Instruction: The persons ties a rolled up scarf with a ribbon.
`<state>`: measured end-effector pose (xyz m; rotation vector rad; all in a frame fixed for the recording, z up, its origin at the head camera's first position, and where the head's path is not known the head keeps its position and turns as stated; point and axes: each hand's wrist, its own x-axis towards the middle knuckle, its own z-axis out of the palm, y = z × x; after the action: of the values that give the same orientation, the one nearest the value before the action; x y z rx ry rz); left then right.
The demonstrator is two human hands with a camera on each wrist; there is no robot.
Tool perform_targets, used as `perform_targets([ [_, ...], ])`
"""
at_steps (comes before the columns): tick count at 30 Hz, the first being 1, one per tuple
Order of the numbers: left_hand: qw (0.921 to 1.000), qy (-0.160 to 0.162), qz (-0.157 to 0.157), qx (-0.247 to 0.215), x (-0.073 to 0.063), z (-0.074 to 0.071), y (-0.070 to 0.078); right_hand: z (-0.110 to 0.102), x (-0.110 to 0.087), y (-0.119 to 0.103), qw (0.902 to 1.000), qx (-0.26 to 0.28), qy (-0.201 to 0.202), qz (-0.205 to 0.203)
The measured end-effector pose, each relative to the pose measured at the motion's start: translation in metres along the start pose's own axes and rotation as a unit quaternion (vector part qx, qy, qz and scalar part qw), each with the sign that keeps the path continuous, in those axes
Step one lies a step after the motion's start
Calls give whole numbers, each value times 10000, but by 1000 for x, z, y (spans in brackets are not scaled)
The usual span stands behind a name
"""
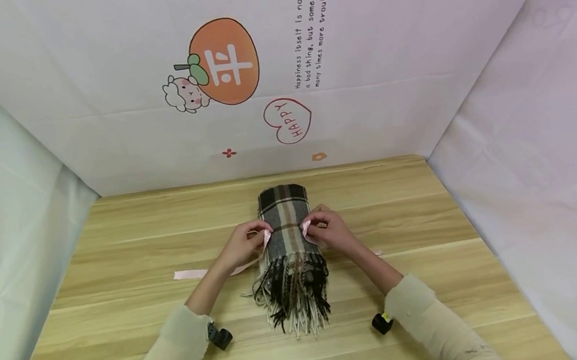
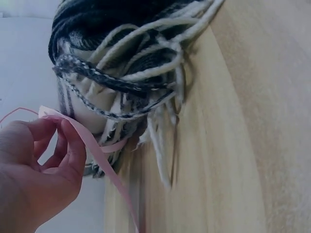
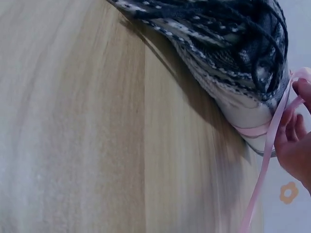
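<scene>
Pinching ribbon (image 1: 190, 274), hands (image 1: 240, 246) (image 1: 332, 233) angled inward

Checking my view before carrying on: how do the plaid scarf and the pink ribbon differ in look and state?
The scarf is a thick, patterned roll; the ribbon is a narrow, plain pink strip. The scarf ends in loose fringe; the ribbon's end at left has none. The scarf lies on the table, while the ribbon is pinched by the left hand and right hand. Both look soft and flexible.

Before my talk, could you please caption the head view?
Left hand and right hand pinch pink ribbon, flanking a rolled plaid scarf.
</scene>
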<state>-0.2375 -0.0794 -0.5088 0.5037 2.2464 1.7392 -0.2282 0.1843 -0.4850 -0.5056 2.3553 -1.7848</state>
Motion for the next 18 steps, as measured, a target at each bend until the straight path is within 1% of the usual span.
perform_targets([
  [3, 9999, -1, -49, -138, -4, -2, 3, 2, -4, -10, 9995, -246, 43, -181],
  [7, 9995, -7, -116, -306, -7, -1, 7, 2, -4, 1, 9994, -200, 1, -272],
  [9, 9999, 46, -76, -111, -8, 0, 7, 2, -3, 7, 9996, 12, -56, -264],
  [10, 9999, 87, -78, 23, -8, 0, 8, 2, -2, 10, 9997, 103, -66, -189],
  [12, 9994, 150, -49, 296, -9, 2, 9, 2, -4, 10, 9997, 234, -24, 6],
  [14, 9987, 223, -44, 464, -9, 3, 9, 3, -6, 7, 9992, 207, 14, 335],
  [16, 9985, 268, -3, 469, -9, 4, 10, 5, -9, 1, 9971, -45, 67, 762],
  [18, 9989, 294, 53, 372, -10, 5, 11, 7, -11, -6, 9939, -478, 23, 992],
])
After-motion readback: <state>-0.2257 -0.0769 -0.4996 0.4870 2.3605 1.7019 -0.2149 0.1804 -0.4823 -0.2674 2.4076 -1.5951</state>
